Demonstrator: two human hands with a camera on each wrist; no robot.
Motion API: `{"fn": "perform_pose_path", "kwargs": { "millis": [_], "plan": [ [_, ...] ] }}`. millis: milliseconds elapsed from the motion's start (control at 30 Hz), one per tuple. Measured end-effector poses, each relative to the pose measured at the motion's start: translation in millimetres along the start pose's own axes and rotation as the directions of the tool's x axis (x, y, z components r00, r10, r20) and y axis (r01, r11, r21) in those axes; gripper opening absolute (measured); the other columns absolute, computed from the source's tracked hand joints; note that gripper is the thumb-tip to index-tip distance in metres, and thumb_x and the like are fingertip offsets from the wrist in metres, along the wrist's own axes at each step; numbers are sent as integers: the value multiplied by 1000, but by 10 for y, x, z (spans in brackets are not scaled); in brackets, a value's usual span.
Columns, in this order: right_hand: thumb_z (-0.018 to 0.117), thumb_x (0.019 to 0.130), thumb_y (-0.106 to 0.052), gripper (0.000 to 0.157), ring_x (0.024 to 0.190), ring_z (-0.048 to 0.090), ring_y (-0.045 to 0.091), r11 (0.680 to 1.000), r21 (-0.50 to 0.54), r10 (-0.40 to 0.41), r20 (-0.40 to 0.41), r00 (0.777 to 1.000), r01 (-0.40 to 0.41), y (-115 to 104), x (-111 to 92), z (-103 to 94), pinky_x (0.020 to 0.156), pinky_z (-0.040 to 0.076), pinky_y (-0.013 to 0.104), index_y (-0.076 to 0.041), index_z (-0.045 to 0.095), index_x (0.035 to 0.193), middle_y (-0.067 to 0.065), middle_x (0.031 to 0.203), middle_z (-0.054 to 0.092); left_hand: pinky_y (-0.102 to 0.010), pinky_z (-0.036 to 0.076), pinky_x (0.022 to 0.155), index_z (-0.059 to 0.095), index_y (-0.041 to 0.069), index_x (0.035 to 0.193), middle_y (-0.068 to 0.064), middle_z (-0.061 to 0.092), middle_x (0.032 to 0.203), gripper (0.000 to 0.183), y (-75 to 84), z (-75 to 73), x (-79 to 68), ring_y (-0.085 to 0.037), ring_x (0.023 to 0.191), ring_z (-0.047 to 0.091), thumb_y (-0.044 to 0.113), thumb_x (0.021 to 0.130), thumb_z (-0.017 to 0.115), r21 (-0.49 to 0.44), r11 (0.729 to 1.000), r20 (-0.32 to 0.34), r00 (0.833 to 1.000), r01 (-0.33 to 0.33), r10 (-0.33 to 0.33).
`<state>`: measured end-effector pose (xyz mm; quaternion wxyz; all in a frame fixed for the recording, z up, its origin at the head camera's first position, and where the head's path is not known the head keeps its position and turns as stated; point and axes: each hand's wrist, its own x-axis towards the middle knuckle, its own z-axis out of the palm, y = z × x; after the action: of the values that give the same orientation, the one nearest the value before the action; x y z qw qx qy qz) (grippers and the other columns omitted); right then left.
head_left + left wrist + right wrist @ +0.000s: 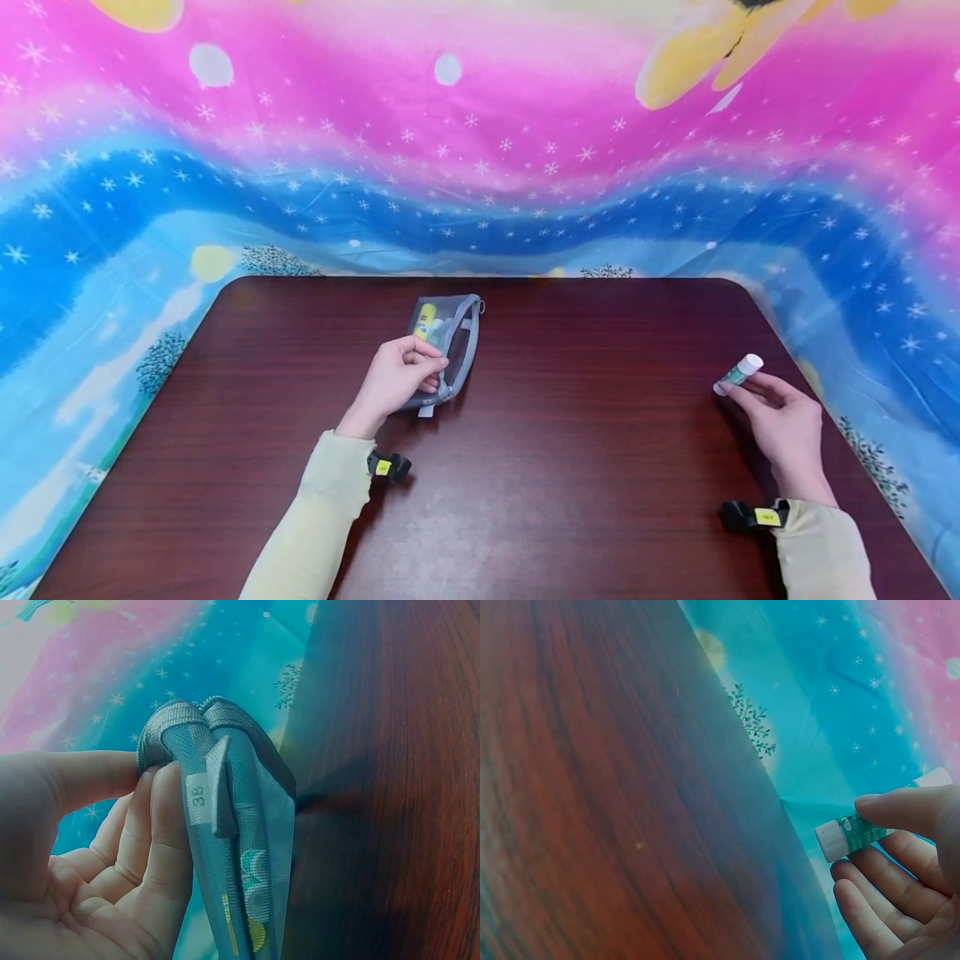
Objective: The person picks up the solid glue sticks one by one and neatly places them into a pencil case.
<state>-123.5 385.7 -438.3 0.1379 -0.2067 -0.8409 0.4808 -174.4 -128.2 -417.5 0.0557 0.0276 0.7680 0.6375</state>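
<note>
Left of the table's middle, my left hand (401,375) pinches the zipped edge of a grey mesh pouch (214,772) between thumb and fingers. The pouch's mouth gapes toward the right in the head view. Through the mesh a yellow glue stick (424,320) shows, with something white and green beside it. A tag marked 38 (197,798) is on the pouch's end. Near the table's right edge my right hand (783,421) holds a white and green glue stick (861,832) between thumb and fingers, tilted and apart from the pouch.
A dark reddish wooden table (570,467) lies under both hands. Behind it and along both sides hangs a pink and blue cloth (525,150) with snowflakes. Each wrist wears a black strapped camera (393,467).
</note>
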Motion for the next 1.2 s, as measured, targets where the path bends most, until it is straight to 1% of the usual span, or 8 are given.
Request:
{"fn": "perform_pose_path", "kwargs": {
  "millis": [200,433,600,700,833,1033,1200],
  "plan": [
    [84,87,-28,40,81,61,-13,1000,15,-6,-8,1000,6,-37,-3,3,69,46,6,-11,70,120,-29,83,65,-31,61,63,70,-3,101,-16,70,78,16,-1,5,3,-20,60,68,6,91,77,-4,1000,-3,1000,-1,1],
    [84,87,-30,42,82,61,-12,1000,11,-19,-2,1000,19,-71,6,22,70,47,6,-10,70,122,-28,85,65,-30,61,63,69,-4,102,-13,70,76,18,-12,-3,5,-20,61,68,7,91,78,-5,1000,-4,1000,-3,3],
    [84,87,-31,40,84,61,-12,1000,26,-14,0,1000,14,-109,24,42,70,46,6,-14,70,120,-28,85,66,-31,61,63,70,-4,102,-14,70,77,18,-13,-3,7,-21,61,68,7,91,78,-6,1000,-5,1000,2,-2],
    [84,87,-31,40,83,62,-12,999,38,-22,4,1000,22,-146,36,68,70,46,6,-13,71,120,-28,85,66,-30,61,63,69,-4,103,-14,71,78,19,-26,-7,15,-21,61,68,8,91,78,-6,1000,-3,1000,0,0],
    [84,87,-28,41,82,63,-11,998,44,-56,8,998,55,-210,59,154,69,47,7,-10,71,121,-26,87,67,-31,61,64,70,-4,103,-15,71,79,20,-40,-18,22,-21,62,69,9,90,79,-3,1000,-7,1000,1,-1],
    [84,88,-24,40,83,65,-8,992,66,-108,14,994,106,-290,75,268,70,49,7,-7,70,121,-24,89,68,-32,61,64,70,-3,101,-14,71,77,18,-31,-25,25,-21,61,68,9,91,78,5,1000,-12,1000,-3,3],
    [83,88,-23,41,84,66,-8,989,74,-128,19,992,127,-335,81,330,71,49,7,-5,70,122,-23,91,68,-32,61,63,70,-3,100,-12,70,75,17,-24,-26,21,-21,60,68,8,90,78,4,1000,-11,1000,-7,7]
  ]
}}
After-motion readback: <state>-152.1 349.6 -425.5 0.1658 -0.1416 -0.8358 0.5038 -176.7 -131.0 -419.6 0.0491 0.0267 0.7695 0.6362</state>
